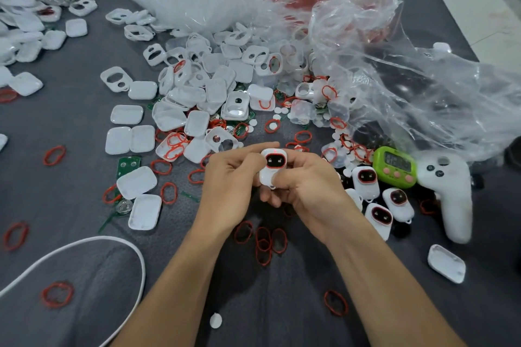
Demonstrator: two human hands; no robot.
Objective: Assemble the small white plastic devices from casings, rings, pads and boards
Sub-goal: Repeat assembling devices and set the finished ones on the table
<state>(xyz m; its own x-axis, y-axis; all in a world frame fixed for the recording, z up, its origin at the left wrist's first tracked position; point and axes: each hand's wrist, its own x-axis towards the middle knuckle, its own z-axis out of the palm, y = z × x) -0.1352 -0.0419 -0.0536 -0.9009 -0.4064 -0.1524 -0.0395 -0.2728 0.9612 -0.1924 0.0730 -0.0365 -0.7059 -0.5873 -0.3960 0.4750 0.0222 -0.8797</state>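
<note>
**One device in both hands, parts all round**

I hold one small white plastic device (pixel 271 166) over the dark grey cloth tabletop (pixel 84 276), near the middle of my view. Its black oval face, edged by a red ring, looks up at me, and a small red dot shows above the face. The fingers (pixel 242 151) of my left hand (pixel 225 180) are curled against its left side and top. My right hand (pixel 307 189) is clamped on it from the other side, thumb lying across its lower end.

From 10 to 12 o'clock lies a heap of white plastic casing halves (pixel 197 98), some solid, some with cut-out holes. Thin red rubber rings (pixel 263 244) are strewn about, with a cluster at 6 o'clock just below my hands. Green circuit boards (pixel 128 165) lie at 9 o'clock beside more casings.

At 3 o'clock a group of finished white devices (pixel 366 177) lies face up, and beyond them are a lime-green digital timer (pixel 394 162) and a white handheld controller (pixel 451 194). Crumpled clear plastic bags (pixel 394 70) fill 12 to 2 o'clock. A white cable (pixel 84 245) loops at 8 o'clock, and one round white pad (pixel 215 320) lies between my forearms.
</note>
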